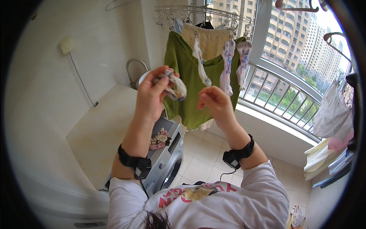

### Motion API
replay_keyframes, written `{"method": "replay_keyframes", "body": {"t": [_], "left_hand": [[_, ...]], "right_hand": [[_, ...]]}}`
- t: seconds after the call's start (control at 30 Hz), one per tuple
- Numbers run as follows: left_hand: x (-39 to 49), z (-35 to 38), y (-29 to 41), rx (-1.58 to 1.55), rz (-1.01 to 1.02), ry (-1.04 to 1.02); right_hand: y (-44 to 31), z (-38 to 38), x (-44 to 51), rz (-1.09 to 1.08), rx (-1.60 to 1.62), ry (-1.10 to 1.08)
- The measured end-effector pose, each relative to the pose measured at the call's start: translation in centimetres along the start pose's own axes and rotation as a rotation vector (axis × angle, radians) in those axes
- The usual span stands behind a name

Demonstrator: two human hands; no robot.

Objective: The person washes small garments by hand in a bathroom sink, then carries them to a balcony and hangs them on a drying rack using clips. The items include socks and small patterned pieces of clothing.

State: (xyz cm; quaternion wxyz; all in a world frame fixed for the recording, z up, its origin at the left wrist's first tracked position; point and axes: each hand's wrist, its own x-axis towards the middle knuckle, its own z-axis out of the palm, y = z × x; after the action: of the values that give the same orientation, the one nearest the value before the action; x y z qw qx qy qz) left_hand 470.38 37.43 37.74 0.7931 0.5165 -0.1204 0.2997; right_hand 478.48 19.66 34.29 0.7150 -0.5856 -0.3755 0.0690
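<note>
My left hand (pixel 155 90) pinches a bunched white patterned sock (pixel 178 87) between thumb and fingers, and the sock's loop hangs to the right. Beside it my right hand (pixel 216 101) has its fingers loosely curled, slightly blurred, with no object visible in it. Just above that hand one white patterned sock (pixel 200 63) dangles from a clip. Two more socks, a purple-patterned one (pixel 228 67) and its lookalike (pixel 244 64), hang farther right. All three are on a metal clip hanger (pixel 200 10), in front of a green garment (pixel 191 94).
A pleated cream garment (pixel 206 40) hangs behind the green one. At the left a washing machine (pixel 168 154) bears a small pile of crumpled cloth (pixel 160 139), next to a beige countertop (pixel 105 123) and a curved faucet (pixel 134 64). A window railing (pixel 280 97) runs along the right.
</note>
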Motion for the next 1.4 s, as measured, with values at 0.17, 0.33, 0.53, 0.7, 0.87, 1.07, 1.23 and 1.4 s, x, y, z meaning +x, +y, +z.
{"method": "replay_keyframes", "body": {"t": [0.17, 0.33, 0.53, 0.7, 0.87, 1.07, 1.23, 1.4], "left_hand": [[-1.2, 1.0, -1.6, 0.033, -0.162, -0.049], [-2.6, 1.8, -4.0, 0.228, -0.132, -0.083], [-3.1, 0.5, -4.7, 0.527, -0.267, -0.105], [-3.1, 1.7, -6.6, 0.262, -0.317, -0.271], [-3.2, 5.4, -10.0, 0.434, -0.308, -0.503], [-2.7, 8.7, -15.1, 0.142, -0.587, -0.68], [-1.8, 11.9, -17.4, -0.002, -0.55, -0.65], [-2.8, 16.9, -18.9, -0.015, -0.477, -0.604]], "right_hand": [[0.3, 0.0, -2.1, -0.025, 0.191, -0.097], [1.3, -2.1, -2.8, -0.062, 0.262, 0.247], [1.5, -5.7, -4.7, -0.166, 0.458, 0.373], [1.8, -7.5, -6.6, -0.074, 0.082, 0.471], [1.9, -8.5, -9.3, -0.282, -0.731, 0.377], [2.3, -10.6, -11.9, 0.1, -0.084, 0.272], [2.0, -14.1, -12.7, -0.053, 0.039, 0.451], [0.7, -16.6, -13.5, 0.081, 0.155, 0.437]]}}
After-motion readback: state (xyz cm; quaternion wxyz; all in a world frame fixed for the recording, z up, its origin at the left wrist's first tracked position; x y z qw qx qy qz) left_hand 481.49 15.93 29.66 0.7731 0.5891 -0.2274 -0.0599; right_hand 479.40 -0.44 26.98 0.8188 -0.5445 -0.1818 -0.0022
